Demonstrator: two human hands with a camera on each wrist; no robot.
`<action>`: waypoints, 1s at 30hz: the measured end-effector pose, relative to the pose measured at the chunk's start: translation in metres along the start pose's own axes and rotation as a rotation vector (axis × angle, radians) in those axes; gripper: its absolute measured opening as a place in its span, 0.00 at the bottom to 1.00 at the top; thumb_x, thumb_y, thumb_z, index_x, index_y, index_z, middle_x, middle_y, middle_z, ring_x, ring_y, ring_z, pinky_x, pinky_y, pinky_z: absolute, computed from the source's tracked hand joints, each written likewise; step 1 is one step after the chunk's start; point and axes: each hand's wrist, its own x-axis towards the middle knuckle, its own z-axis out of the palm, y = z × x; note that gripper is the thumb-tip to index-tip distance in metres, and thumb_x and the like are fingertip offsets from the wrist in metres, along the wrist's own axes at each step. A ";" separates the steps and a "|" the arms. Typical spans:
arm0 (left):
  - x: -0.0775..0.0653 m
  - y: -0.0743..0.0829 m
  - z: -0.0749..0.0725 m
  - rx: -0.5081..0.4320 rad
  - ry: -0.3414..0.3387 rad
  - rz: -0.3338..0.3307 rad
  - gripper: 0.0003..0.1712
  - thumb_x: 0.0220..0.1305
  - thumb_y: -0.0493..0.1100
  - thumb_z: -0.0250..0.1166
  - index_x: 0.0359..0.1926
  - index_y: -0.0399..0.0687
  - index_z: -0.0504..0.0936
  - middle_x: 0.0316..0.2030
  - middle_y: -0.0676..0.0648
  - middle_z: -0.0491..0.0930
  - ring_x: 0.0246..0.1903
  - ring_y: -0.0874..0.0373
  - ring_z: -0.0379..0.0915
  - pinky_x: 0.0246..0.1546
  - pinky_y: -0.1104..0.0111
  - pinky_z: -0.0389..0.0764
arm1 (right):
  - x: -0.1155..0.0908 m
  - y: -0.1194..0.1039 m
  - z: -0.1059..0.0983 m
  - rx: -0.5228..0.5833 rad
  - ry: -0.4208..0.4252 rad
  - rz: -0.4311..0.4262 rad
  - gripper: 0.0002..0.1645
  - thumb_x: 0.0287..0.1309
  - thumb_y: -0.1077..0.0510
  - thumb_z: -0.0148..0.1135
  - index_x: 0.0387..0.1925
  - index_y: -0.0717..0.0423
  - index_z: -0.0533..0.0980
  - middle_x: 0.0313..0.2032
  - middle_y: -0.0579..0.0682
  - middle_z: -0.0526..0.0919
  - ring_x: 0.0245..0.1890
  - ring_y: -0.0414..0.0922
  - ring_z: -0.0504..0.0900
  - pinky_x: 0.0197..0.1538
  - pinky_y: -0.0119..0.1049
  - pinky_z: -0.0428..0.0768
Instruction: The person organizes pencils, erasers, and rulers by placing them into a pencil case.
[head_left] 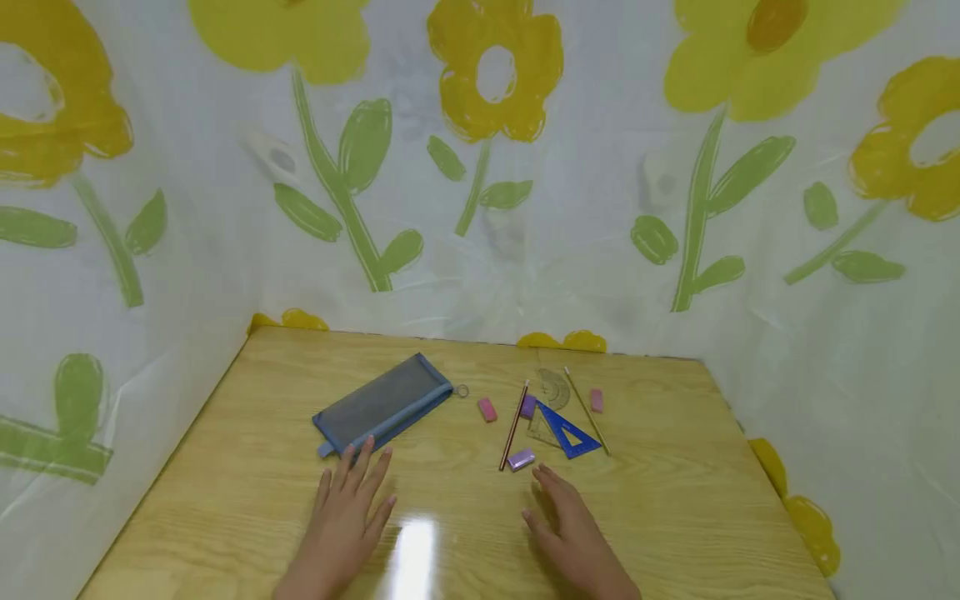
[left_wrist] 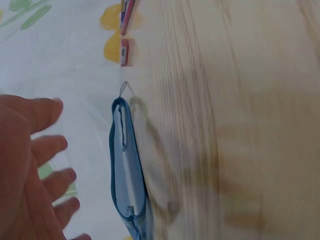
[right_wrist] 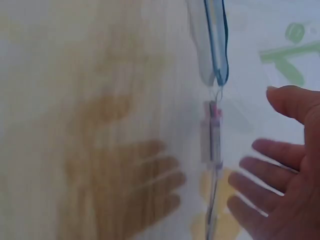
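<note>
A blue mesh zip pencil case lies slanted on the left of the wooden table, a small ring at its right end. My left hand, fingers spread, is at the case's near edge and overlaps it in the head view; the left wrist view shows the fingers apart from the case. My right hand holds nothing, its fingers loosely bent, just short of a lilac eraser. Beyond it lie a dark red pencil, a purple eraser, a blue set square and a gold pencil.
A pink eraser lies right of the case, another pink eraser at the far right. A clear protractor and a clear set square lie among the pencils. Flower-printed white sheeting encloses the table at back and sides.
</note>
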 end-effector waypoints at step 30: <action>0.096 -0.043 -0.004 0.082 -0.275 0.148 0.24 0.76 0.45 0.57 0.68 0.41 0.77 0.77 0.32 0.53 0.76 0.30 0.45 0.73 0.32 0.50 | 0.119 -0.009 -0.009 0.122 -0.189 -0.179 0.23 0.73 0.60 0.55 0.64 0.67 0.73 0.60 0.64 0.78 0.57 0.60 0.78 0.60 0.59 0.78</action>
